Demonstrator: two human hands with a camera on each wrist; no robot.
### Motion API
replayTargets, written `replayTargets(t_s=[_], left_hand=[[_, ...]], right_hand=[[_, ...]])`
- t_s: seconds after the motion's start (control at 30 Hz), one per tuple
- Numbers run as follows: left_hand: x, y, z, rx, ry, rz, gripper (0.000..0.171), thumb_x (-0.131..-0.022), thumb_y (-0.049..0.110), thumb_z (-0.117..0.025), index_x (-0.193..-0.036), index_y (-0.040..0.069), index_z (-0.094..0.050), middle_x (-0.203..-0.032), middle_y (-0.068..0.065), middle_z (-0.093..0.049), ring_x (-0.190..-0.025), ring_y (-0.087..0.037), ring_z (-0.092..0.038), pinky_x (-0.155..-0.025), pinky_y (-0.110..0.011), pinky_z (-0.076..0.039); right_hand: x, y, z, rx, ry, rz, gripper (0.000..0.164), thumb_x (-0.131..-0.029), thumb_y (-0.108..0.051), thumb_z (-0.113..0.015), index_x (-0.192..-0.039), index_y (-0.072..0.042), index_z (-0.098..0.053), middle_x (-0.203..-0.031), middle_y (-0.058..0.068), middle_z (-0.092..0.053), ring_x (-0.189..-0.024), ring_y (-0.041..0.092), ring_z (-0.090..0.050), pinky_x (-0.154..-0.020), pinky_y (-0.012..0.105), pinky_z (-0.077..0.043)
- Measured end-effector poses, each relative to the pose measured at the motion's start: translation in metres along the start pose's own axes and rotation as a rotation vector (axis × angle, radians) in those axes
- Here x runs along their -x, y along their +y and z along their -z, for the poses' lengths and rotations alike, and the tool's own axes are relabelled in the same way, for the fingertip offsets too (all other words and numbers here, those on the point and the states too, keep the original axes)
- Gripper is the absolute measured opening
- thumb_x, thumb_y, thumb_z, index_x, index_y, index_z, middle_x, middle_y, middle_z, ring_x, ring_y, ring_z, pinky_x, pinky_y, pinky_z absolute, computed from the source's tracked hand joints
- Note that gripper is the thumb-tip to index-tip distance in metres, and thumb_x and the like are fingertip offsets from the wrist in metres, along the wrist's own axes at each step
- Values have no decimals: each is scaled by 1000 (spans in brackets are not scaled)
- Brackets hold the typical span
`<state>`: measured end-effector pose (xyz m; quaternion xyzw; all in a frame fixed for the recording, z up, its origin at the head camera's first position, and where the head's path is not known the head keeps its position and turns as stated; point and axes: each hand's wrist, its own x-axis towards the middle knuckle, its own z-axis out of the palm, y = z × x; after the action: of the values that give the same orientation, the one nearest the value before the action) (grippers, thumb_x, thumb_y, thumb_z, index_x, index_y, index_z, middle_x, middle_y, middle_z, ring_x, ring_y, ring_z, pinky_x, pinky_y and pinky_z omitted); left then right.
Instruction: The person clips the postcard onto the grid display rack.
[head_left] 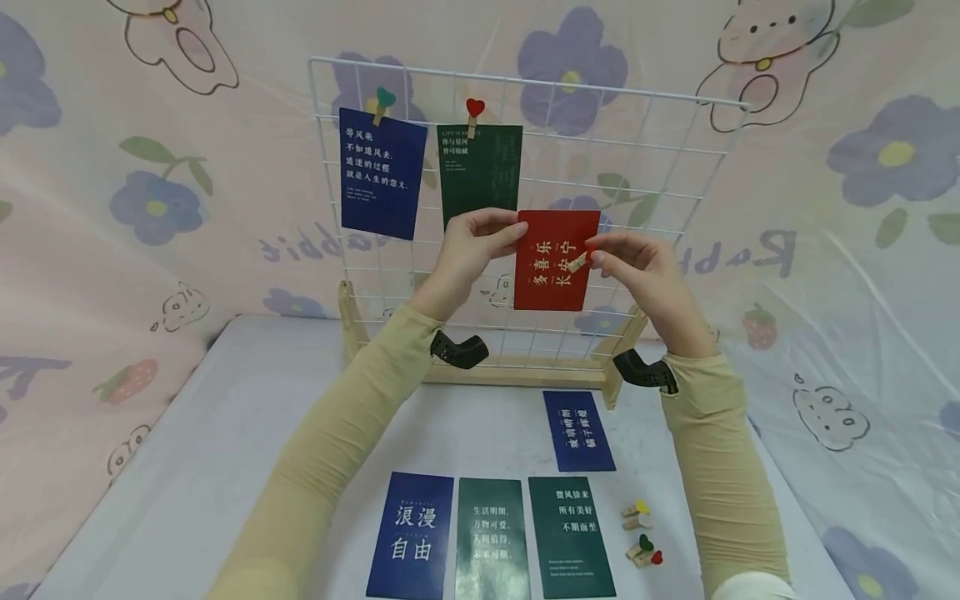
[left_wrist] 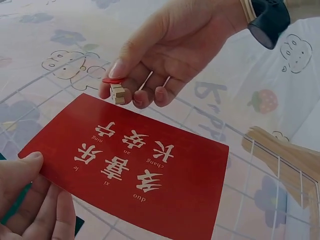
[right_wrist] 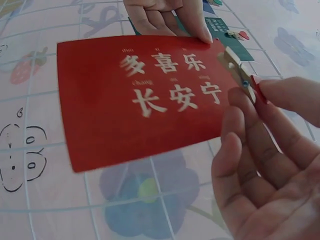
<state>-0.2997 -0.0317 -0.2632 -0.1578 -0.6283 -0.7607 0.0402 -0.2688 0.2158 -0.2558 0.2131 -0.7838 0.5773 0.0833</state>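
Observation:
My left hand point(head_left: 480, 250) pinches a red card point(head_left: 551, 279) with white characters by its upper left edge, in front of the wire grid. The characters run sideways in the head view. Between thumb and index finger, my right hand point(head_left: 648, 271) holds a small wooden clothespin point(right_wrist: 237, 72) with a red heart on it, at the card's right edge. In the right wrist view the clothespin's tips point toward the card's corner. Behind my left hand a green card point(head_left: 480, 171) hangs from the grid by a red-heart clothespin point(head_left: 473, 115), its lower end partly hidden.
A blue card point(head_left: 378, 179) hangs at the grid's left under a green-heart clothespin point(head_left: 382, 104). The white wire grid point(head_left: 637, 150) stands on a wooden base point(head_left: 517, 373). Several cards, including a blue one point(head_left: 577, 429), lie on the white table, beside loose clothespins point(head_left: 641, 550).

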Motion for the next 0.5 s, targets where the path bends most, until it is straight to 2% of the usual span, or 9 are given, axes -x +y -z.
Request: replayTargets(t_s=[0.13,0.27,0.5], left_hand=[[-6,6,-5,30,-2,-18,24,-88,7,-69,-111,0,-67,-104,-11,-66,-95,-21,-65,-83,-28,-54],[-9,11,-11,47,-11,-28,24,-88,4,-68,-111,-2,-66,-103,-12,-67,-94,-21,-65,-83,-29,-55],[-12,7,-14,36,-6,9,23,-88,5,-69,-109,-2,-67,-101,-12,-68,-93,-20,-66,-83,-27,-55]], right_hand=[[-2,-5,2,-11,12,14,25,-93,-17,-65,-114,-4,-66,-101,5,-66,-95,27,-57,-82,28,-46],[-3,-10,4,-70,27,48,23,-91,-12,-66,-112,-1,-67,-96,5,-67,-91,26,-57,-79,28,-45],[-5,-12,8,-135,28,68,22,-91,-9,-67,-110,1,-67,-95,6,-67,-89,23,-58,-76,26,-45]])
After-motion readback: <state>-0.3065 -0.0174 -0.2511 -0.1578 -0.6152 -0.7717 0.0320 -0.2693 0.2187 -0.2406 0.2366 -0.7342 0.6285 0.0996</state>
